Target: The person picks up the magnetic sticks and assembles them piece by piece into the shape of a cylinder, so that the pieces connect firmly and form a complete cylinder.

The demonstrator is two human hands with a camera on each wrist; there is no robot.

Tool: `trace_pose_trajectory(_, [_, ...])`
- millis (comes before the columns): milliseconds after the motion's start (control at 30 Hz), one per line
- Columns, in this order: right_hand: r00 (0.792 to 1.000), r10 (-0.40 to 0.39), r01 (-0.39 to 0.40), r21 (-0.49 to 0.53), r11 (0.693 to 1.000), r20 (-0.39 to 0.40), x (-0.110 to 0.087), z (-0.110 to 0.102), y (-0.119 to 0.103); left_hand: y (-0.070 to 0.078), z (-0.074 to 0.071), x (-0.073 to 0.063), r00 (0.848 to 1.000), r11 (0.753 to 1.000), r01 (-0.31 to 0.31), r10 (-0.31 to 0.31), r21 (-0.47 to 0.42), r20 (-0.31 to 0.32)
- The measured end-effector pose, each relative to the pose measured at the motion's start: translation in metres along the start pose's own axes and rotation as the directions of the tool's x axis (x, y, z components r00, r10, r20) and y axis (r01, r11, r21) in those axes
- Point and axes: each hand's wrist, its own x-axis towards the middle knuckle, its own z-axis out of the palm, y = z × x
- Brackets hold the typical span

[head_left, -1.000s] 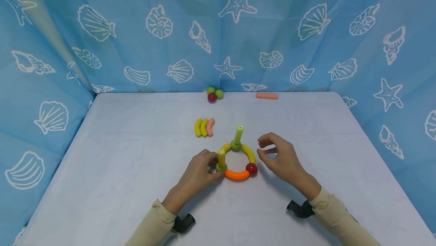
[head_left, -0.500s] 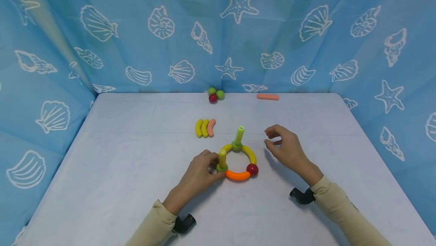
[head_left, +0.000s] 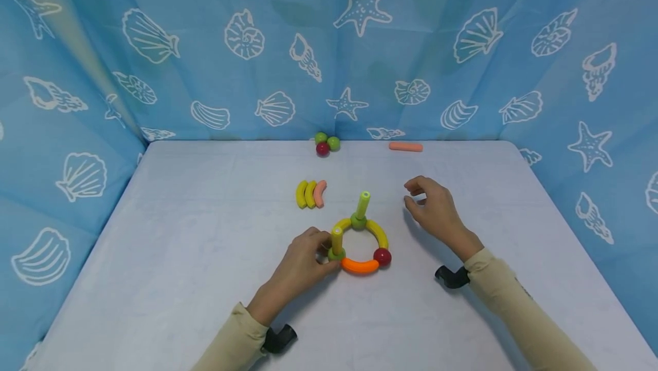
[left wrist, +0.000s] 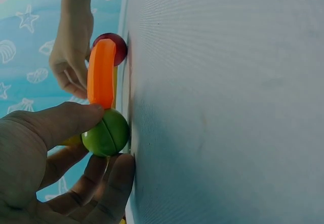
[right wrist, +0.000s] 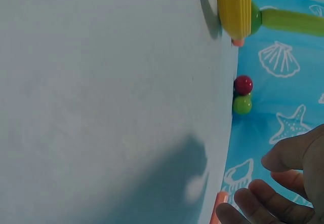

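Ring of curved pieces [head_left: 379, 234] lies on white table [head_left: 180, 257]; left hand [head_left: 300, 259] grips its green ball [left wrist: 107, 135] under yellow post [head_left: 336, 241]; right hand [head_left: 437, 210], thumb and fingers parted, hovers to its right

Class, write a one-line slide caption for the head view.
The left hand grips a green ball in a colourful ring; the right hand hovers empty above the table.
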Motion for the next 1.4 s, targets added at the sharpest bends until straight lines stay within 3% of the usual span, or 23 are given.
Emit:
trace_pose_trajectory(400, [0.999, 0.027, -0.024, -0.103, 0.994, 0.026, 0.018, 0.000, 0.009, 0.002, -0.001, 0.000, 1.000, 1.000, -0.004, 0.004, 0.004, -0.001])
trace_pose_trajectory(967, [0.995, 0.064, -0.040, -0.270, 0.962, 0.081, 0.052, 0.006, 0.026, -0.001, 0.000, 0.000, 1.000, 1.000, -0.009, 0.009, -0.003, 0.001])
trace_pose_trajectory(1167, [0.986, 0.113, -0.073, -0.293, 0.953, 0.120, 0.066, 0.009, 0.030, -0.001, 0.000, 0.000, 1.000, 1.000, -0.013, 0.013, -0.003, 0.001])
trace_pose_trajectory(1400, [0.985, 0.117, -0.070, -0.328, 0.942, 0.126, 0.080, 0.013, 0.034, 0.000, -0.001, 0.000, 1.000, 1.000, -0.005, 0.005, -0.009, -0.001])
